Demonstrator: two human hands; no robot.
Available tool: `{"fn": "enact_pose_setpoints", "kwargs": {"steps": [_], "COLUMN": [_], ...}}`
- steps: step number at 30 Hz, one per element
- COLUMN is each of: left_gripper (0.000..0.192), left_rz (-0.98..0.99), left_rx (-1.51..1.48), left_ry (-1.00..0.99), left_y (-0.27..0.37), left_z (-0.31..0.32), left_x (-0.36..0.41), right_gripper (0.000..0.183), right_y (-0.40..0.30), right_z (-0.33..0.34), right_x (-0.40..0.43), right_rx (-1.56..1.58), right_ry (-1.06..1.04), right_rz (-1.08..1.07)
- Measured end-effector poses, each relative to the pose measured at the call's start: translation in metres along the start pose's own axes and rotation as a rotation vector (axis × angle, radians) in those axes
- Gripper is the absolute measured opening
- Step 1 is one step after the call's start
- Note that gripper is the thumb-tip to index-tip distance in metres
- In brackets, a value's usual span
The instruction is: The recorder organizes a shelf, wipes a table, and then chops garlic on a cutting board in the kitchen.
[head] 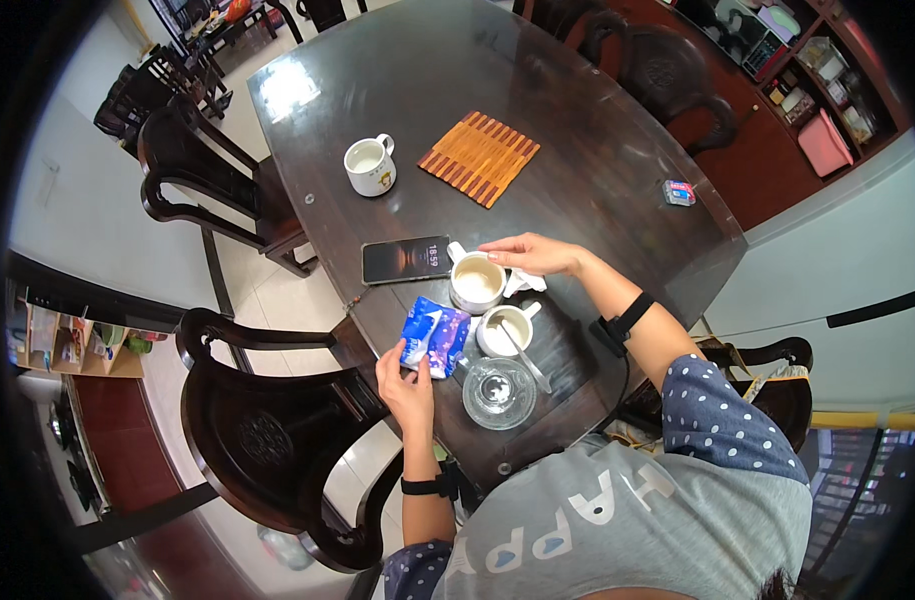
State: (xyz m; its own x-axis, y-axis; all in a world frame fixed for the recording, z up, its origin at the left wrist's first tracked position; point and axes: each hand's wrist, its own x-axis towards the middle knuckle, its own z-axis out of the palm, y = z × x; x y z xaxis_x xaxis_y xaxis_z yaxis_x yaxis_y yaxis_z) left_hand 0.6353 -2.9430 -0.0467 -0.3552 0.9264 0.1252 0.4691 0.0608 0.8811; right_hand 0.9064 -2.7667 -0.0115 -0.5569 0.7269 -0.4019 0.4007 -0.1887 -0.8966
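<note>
My left hand [408,386] touches the near edge of a blue and purple plastic tissue pack [436,337] on the dark table; whether the fingers grip it I cannot tell. My right hand [532,253] rests its fingertips at the rim of a white mug [478,281] with some pale residue or liquid inside. Just nearer to me stands a second white mug [495,339] with a metal spoon [531,365] leaning out of it. Beside that is a clear glass bowl or cup [500,394]. A crumpled white tissue [525,280] lies under my right hand.
A smartphone [406,260] lies left of the mugs, its screen lit. Farther off are another white mug [370,166], an orange and brown slatted mat [480,159] and a small plastic box [679,193]. Dark wooden chairs [277,427] surround the table [577,180].
</note>
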Motion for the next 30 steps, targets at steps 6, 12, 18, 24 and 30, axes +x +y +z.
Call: {"fn": "enact_pose_setpoints", "kwargs": {"steps": [6,12,18,24,30], "left_gripper": [0.034,0.032,0.036,0.054,0.086], "left_rz": [-0.065,0.047,-0.077,-0.105,-0.052], "left_rx": [-0.019,0.189,0.028,-0.064,-0.004], "left_ry": [0.217,0.214,0.116,0.01,0.002], "left_y": [-0.005,-0.016,0.005,0.004,0.012], "left_z": [0.008,0.008,0.012,0.002,-0.001], "left_x": [0.012,-0.002,-0.02,-0.029,-0.024], "right_gripper": [0.051,0.045,0.042,0.033,0.069], "right_y": [-0.004,-0.007,-0.001,-0.01,-0.036], "right_z": [0.0,0.005,-0.001,-0.008,0.023], "right_x": [0.002,0.009,0.022,0.056,0.101], "right_rx": [0.048,0.102,0.037,-0.122,-0.792], "right_ry": [-0.013,-0.087,-0.23,0.099,0.199], "right_rz": [0.055,0.038,0.024,0.023,-0.169]}}
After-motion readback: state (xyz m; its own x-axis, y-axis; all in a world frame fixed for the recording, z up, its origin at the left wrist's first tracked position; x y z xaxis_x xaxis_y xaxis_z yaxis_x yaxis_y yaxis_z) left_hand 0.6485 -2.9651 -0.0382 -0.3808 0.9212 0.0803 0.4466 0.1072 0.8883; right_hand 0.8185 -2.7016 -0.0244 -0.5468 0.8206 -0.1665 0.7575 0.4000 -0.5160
